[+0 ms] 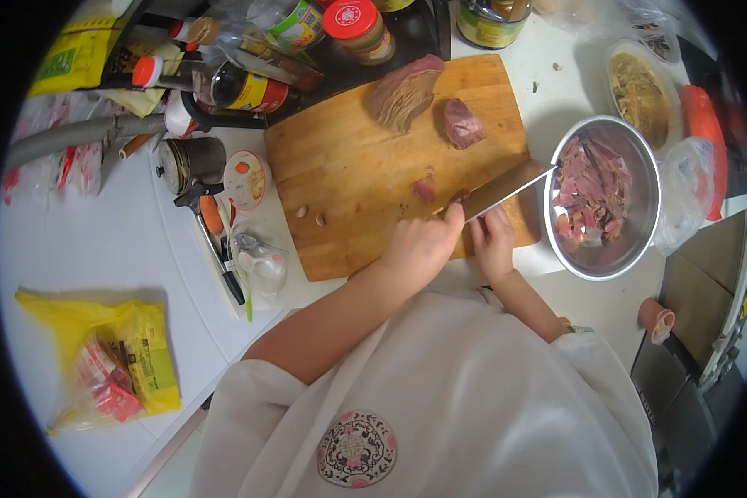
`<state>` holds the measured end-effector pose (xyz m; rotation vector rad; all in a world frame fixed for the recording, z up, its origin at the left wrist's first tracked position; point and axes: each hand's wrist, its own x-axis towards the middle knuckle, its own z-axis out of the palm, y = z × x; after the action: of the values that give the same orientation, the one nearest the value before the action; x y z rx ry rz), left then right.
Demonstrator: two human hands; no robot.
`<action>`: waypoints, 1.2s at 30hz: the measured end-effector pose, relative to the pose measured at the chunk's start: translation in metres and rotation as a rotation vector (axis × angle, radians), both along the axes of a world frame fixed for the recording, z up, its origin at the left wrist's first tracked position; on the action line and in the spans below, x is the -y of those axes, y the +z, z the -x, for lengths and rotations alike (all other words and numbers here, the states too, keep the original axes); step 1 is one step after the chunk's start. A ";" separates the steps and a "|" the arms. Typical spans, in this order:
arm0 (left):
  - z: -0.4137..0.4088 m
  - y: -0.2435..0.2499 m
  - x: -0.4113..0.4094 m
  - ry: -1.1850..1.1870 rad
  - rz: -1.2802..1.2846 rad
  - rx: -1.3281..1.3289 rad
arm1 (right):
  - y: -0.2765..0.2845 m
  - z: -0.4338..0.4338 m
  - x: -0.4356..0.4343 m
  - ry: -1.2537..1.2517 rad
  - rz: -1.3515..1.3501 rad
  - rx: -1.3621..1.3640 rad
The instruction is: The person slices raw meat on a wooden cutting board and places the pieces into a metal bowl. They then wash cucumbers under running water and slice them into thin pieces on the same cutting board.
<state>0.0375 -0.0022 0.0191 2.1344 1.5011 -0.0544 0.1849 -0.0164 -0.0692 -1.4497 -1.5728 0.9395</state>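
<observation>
My left hand (420,246) grips the handle of a broad kitchen knife (504,187) above a wooden cutting board (342,162). The blade slants up to the right, its tip by the rim of a metal bowl (551,205). Close beneath the blade is my right hand (495,243), fingers bent at the board's near edge; the blade hides what its fingertips touch. Beyond the blade lies a small meat scrap (423,188). Farther back are a large chunk of reddish meat (406,93) and a smaller chunk (464,124). Sliced reddish meat (591,180) fills part of the bowl.
Two garlic cloves (321,219) lie on the board's left. Beside it stand a lidded metal pot (190,165), a patterned dish (244,180) and a peeler-like tool (208,236). Bottles and a red-lidded jar (358,31) line the back. A yellow plastic bag (143,355) lies left.
</observation>
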 end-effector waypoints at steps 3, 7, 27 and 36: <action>-0.004 -0.003 -0.006 0.004 -0.038 -0.035 | -0.001 0.003 -0.003 -0.030 0.000 -0.032; 0.004 0.001 -0.009 0.015 -0.041 -0.030 | 0.013 -0.005 -0.009 0.009 -0.296 0.099; 0.069 0.004 0.025 0.061 0.041 -0.050 | 0.075 0.005 -0.068 1.043 -0.171 0.959; 0.079 -0.006 0.014 0.082 0.146 -0.014 | 0.071 0.016 -0.073 1.131 -0.179 1.051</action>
<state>-0.0412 -0.0161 0.0127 1.9600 1.5415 -0.1455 0.1689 0.0563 0.0022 -0.8212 -3.3207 0.4996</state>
